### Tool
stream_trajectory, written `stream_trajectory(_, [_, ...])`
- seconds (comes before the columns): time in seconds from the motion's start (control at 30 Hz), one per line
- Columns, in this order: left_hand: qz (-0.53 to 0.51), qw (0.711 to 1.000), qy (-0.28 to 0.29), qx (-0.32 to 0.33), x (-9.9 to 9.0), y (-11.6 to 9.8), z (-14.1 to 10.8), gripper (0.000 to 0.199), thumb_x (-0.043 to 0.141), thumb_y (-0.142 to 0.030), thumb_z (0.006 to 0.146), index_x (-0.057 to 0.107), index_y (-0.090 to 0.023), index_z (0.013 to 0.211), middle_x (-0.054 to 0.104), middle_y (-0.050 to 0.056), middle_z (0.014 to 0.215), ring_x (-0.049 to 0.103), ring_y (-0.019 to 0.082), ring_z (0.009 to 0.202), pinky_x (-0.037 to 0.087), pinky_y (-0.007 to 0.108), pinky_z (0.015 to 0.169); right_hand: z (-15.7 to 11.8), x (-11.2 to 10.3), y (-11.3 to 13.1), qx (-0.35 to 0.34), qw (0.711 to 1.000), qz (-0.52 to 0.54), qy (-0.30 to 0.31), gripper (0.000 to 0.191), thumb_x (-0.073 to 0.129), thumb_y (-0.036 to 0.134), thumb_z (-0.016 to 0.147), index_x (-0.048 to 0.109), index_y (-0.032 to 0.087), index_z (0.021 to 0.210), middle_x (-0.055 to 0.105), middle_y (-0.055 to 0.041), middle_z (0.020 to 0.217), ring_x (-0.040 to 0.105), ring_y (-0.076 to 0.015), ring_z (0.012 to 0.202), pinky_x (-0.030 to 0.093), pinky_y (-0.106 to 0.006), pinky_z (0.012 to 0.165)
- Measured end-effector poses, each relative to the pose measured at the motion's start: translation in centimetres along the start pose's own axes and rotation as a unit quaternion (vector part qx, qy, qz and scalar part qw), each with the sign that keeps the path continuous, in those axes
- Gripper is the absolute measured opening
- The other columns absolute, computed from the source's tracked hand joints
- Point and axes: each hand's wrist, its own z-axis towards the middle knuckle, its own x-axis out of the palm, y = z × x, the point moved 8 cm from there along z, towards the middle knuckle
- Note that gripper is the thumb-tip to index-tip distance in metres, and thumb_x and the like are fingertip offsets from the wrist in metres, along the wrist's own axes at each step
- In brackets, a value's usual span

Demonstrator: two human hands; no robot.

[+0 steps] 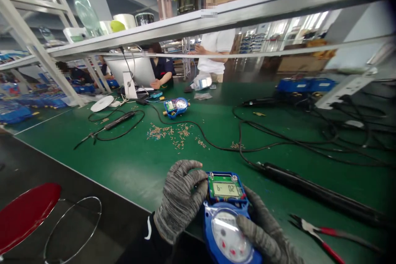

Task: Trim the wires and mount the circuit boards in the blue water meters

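A blue water meter [227, 231] with a round clear dial lies in front of me near the table's front edge. Its top box is uncovered, showing a green circuit board and a lit-grey display [227, 189]. My left hand [185, 198], in a grey knitted glove, has its fingers curled against the left edge of that box. My right hand [262, 231], gloved alike, wraps the meter's right side, with the thumb over the dial. Some fingertips of both hands are hidden behind the meter.
Small screws [167, 132] lie scattered mid-table, near a second blue meter [176, 107]. Red-handled pliers [324, 231] and a black electric screwdriver [315, 189] lie at right, a corded tool [114, 123] at left. A shelf [185, 20] crosses above. Co-workers are opposite.
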Motion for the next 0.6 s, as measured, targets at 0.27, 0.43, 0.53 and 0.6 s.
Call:
stream_trajectory(0.27, [0.075,0.982,0.068,0.160,0.3,-1.3,-0.1,0.020,0.055,-0.021,0.094,0.069,-0.019,0.109,0.073,0.007,0.117,0.065,0.021,0.111,0.050,0.045,0.104,0.4,0.0,-0.5,-0.010,0.998,0.060,0.028,0.082,0.080,0.047,0.071,0.042,0.032,0.142,0.063,-0.0120,0.136,0.059,-0.0381,0.123,0.044,-0.054,0.106])
stream_trajectory(0.43, [0.100,0.948,0.151,0.261,0.5,-1.3,0.5,0.025,0.052,-0.027,0.096,0.064,-0.021,0.117,0.070,0.006,0.126,0.061,0.018,0.121,0.043,0.043,0.111,0.4,0.1,-0.3,-0.016,0.998,0.058,0.019,0.077,0.078,0.045,0.074,0.044,0.031,0.141,0.061,-0.0107,0.138,0.059,-0.0366,0.125,0.043,-0.053,0.108])
stream_trajectory(0.53, [0.075,0.939,0.202,0.269,1.0,-1.1,1.2,0.025,0.047,-0.028,0.098,0.064,-0.020,0.114,0.071,0.006,0.121,0.060,0.018,0.122,0.043,0.042,0.112,0.4,0.2,0.2,-0.022,0.999,0.027,0.022,0.076,0.077,0.048,0.074,0.047,0.030,0.141,0.062,-0.0110,0.137,0.058,-0.0370,0.125,0.044,-0.052,0.108])
stream_trajectory(0.6, [0.043,0.941,0.217,0.256,1.4,-1.1,1.4,0.026,0.043,-0.025,0.099,0.064,-0.019,0.113,0.073,0.006,0.115,0.061,0.017,0.121,0.044,0.041,0.111,0.4,-0.1,0.3,-0.017,1.000,0.003,0.021,0.075,0.076,0.049,0.074,0.049,0.030,0.141,0.062,-0.0108,0.138,0.058,-0.0375,0.125,0.046,-0.052,0.106])
